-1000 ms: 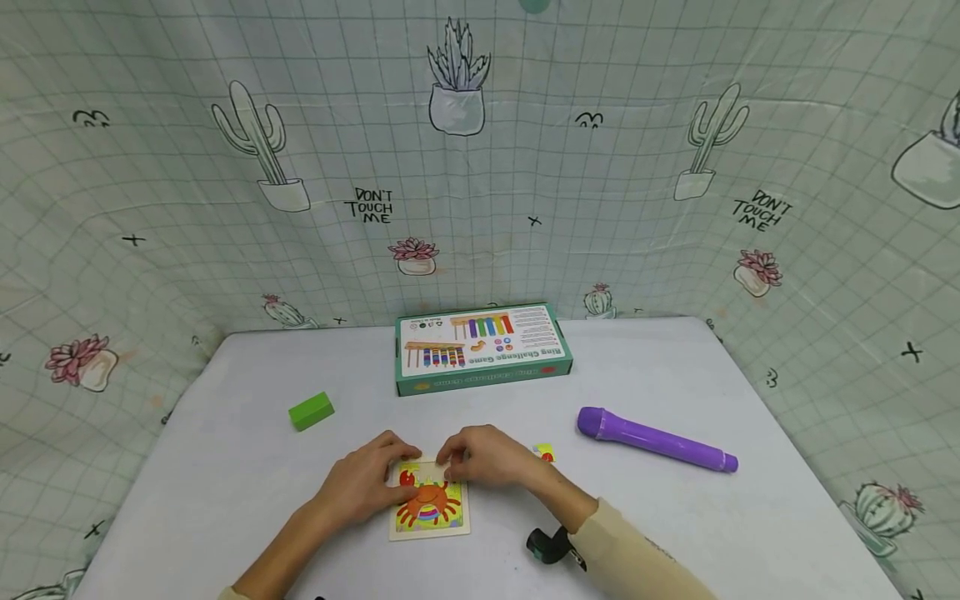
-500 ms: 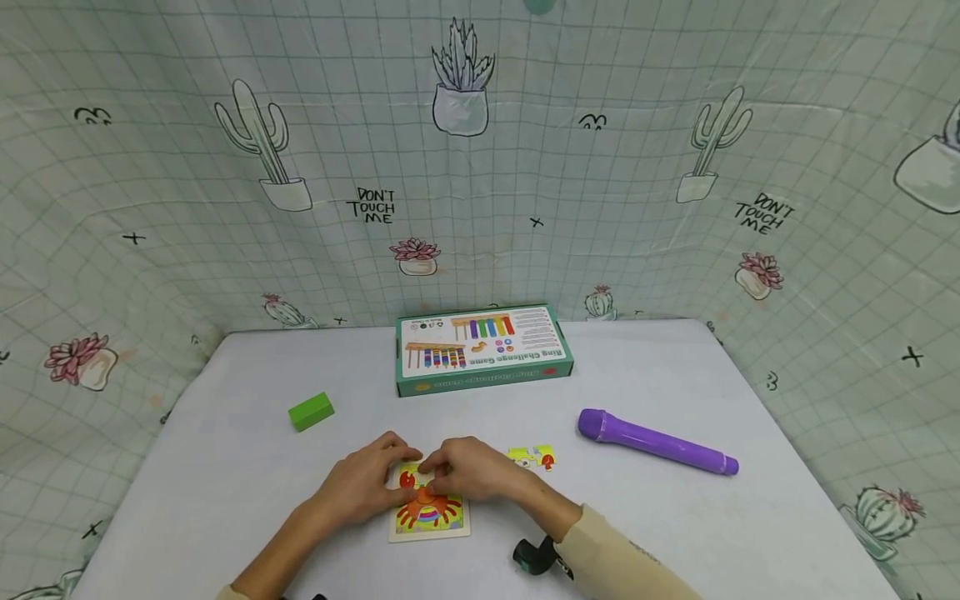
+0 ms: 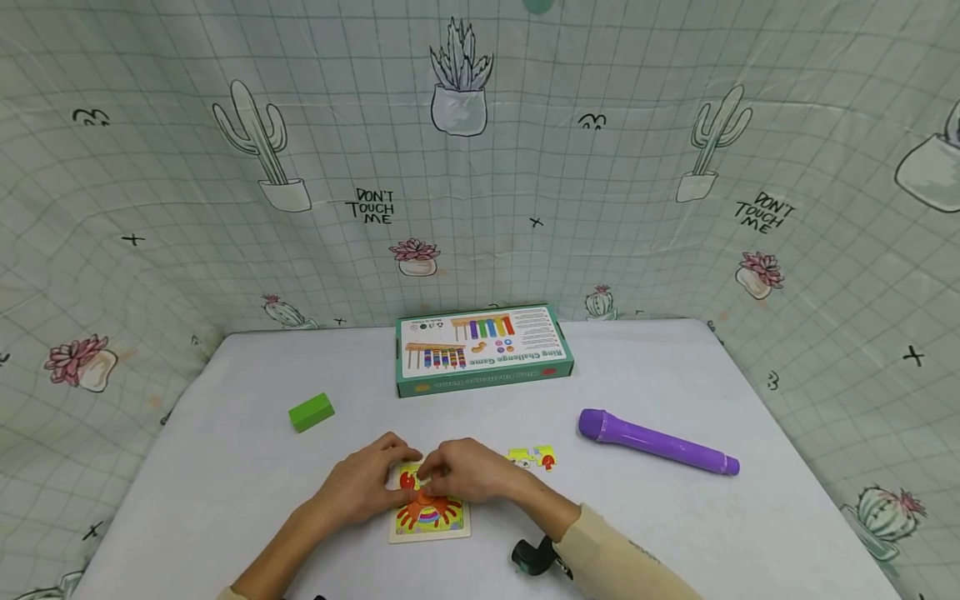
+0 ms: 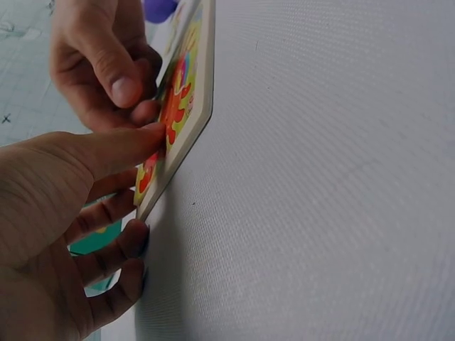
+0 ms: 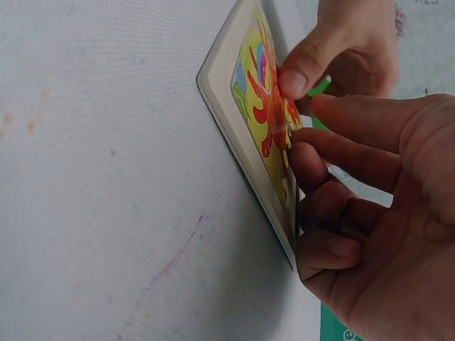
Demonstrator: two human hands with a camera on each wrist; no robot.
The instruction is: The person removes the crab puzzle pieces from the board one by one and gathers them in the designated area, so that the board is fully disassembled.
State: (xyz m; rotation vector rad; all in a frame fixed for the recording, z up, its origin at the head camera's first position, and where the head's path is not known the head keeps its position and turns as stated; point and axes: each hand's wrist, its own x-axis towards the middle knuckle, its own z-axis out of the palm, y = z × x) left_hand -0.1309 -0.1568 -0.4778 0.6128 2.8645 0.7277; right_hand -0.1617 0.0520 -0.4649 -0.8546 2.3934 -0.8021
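Observation:
A crab jigsaw puzzle [image 3: 431, 522] in a pale wooden tray [image 3: 431, 537] lies on the table. My left hand [image 3: 362, 479] holds the tray's left side, thumb over the picture and fingers at the far edge, as the left wrist view shows. Over the puzzle's upper part is my right hand [image 3: 468, 471], its thumb and forefinger close together at the picture; the other fingers curl by the rim in the right wrist view. Whether it pinches a piece is hidden. Two loose puzzle pieces, one with eyes [image 3: 520, 457] and one with a red claw [image 3: 546, 457], lie beyond the right wrist.
A green block [image 3: 311, 412] lies at the left. Farther back is a Ring Challenge Game box [image 3: 483, 350]. On the right lies a purple microphone-shaped toy [image 3: 658, 443]. A black device [image 3: 533, 557] sits by the right sleeve. A patterned cloth hangs around the table.
My right hand has shifted left and slightly nearer over the puzzle, uncovering the piece with eyes. The left hand stays on the tray. Little differs over the last half second.

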